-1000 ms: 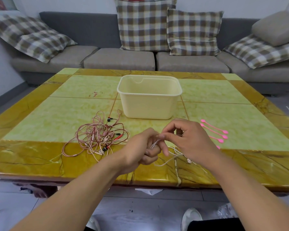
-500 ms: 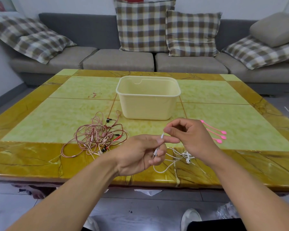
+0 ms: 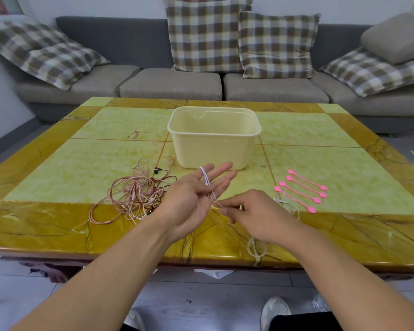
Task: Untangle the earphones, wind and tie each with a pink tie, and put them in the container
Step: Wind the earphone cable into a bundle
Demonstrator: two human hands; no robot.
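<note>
The left hand is held palm up over the near part of the marble-patterned table, fingers straight and spread, with a loop of the white earphone cable lying across them. From there the thin cable runs down to the right hand, which pinches it between thumb and fingertips; the exact pinch point is hard to make out against the yellow tabletop. The rest of this white earphone trails behind the right hand toward the table's right side, where an earbud and some loops show just beside the pink ties; part of it is hidden by the hand and wrist.

To the left of the left hand, near the front edge, lies a tangle of pink and rose-gold earphones, its strands too intertwined to count; the left wrist covers its right fringe. A black earbud sticks out at the tangle's far side.

The cream plastic container stands at the table's centre, beyond both hands. Five pink ties lie side by side toward the right edge, well apart from the container.

Behind the table is a grey sofa with checked cushions. White shoes show at the bottom, cut off by the frame edge.
</note>
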